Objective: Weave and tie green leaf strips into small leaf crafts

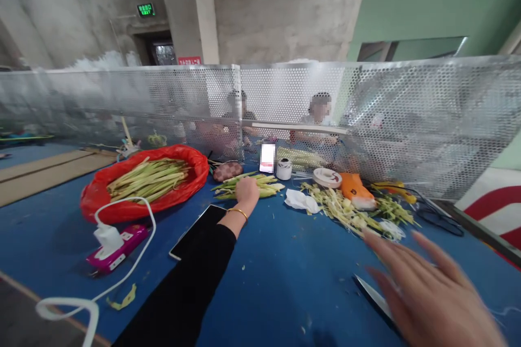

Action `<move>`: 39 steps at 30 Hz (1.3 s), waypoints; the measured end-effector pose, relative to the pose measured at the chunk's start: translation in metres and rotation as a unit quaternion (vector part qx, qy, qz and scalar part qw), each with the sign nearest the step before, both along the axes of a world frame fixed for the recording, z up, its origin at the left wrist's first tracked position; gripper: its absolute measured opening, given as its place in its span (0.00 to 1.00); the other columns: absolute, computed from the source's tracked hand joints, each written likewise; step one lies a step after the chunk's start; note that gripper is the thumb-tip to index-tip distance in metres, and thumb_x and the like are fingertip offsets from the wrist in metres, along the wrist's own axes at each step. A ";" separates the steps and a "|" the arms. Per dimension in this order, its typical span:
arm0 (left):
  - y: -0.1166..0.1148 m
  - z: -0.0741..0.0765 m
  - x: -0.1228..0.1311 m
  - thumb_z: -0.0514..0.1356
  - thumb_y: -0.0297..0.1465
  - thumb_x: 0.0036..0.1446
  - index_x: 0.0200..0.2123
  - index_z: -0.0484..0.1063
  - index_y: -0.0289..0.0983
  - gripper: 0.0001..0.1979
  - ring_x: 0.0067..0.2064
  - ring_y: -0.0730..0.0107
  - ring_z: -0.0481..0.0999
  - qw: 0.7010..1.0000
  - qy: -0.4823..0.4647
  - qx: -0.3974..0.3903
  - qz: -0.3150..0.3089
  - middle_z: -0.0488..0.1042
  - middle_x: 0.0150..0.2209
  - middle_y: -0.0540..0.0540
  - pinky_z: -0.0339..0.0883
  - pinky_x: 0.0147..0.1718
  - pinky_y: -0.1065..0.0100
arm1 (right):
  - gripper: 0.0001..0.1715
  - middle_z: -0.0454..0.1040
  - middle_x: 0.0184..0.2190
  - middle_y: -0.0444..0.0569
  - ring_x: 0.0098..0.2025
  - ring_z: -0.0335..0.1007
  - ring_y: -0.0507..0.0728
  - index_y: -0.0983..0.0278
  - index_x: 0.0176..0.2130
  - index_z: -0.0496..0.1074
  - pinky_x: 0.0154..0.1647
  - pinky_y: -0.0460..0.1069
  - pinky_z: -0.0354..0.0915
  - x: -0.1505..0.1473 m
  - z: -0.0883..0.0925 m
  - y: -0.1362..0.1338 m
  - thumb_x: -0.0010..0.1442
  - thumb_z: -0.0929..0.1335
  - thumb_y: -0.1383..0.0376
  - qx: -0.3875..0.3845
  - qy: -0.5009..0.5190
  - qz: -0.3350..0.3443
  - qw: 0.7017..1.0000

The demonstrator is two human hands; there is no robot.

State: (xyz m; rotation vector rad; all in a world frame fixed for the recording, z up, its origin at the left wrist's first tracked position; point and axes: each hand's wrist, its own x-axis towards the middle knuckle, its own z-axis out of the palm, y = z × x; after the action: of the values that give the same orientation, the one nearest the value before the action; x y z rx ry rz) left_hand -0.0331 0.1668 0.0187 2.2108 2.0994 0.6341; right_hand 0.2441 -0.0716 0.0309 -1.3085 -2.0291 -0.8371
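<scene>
My left hand (247, 191), with a gold bangle at the wrist, reaches forward onto a small pile of pale green stalks (269, 188). Its fingers are curled down among the stalks, and the fingertips are hidden. On the right, my right hand (431, 287) hovers palm down over the table, fingers spread and slightly blurred, with nothing visible in it. Partly beneath that hand lies a knife (375, 297), its blade pointing away from me and its handle covered. A red plastic bag (195, 169) on the left holds many long stalks (150, 180).
Peelings (345, 211), crumpled tissue (301, 200), a tape roll (326, 177) and an orange packet (356, 188) lie right. A tablet (197, 232), power strip (118, 249) and white cable (148, 238) lie left. Behind a lit phone (267, 158), a perforated metal screen (280, 89) separates two people.
</scene>
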 end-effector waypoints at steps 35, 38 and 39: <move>-0.135 0.013 0.058 0.58 0.25 0.54 0.33 0.69 0.42 0.05 0.38 0.65 0.72 0.943 -0.010 0.046 -0.329 0.74 0.32 0.49 0.59 0.40 0.67 | 0.28 0.76 0.42 0.53 0.34 0.74 0.58 0.63 0.45 0.73 0.32 0.51 0.70 -0.049 -0.045 0.065 0.49 0.71 0.49 -0.277 0.612 0.125 0.731; -0.139 0.009 0.057 0.58 0.24 0.55 0.35 0.70 0.42 0.07 0.41 0.64 0.73 0.932 -0.019 0.072 -0.354 0.75 0.33 0.50 0.57 0.51 0.61 | 0.17 0.76 0.28 0.48 0.32 0.71 0.57 0.62 0.36 0.77 0.33 0.49 0.67 -0.048 -0.047 0.063 0.56 0.68 0.53 -0.323 0.473 0.132 0.809; -0.139 0.008 0.057 0.58 0.25 0.55 0.37 0.70 0.43 0.08 0.43 0.63 0.73 0.936 -0.044 0.100 -0.334 0.76 0.36 0.49 0.55 0.54 0.58 | 0.18 0.74 0.24 0.47 0.28 0.70 0.56 0.62 0.36 0.77 0.30 0.48 0.66 -0.049 -0.048 0.063 0.58 0.65 0.53 -0.328 0.470 0.113 0.812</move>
State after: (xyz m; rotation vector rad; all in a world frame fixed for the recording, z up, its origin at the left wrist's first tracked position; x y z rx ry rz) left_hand 0.0234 0.0281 0.0263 2.7029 1.1432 0.8730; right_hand 0.1950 -0.0090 -0.0172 -1.3601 -1.5705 0.6318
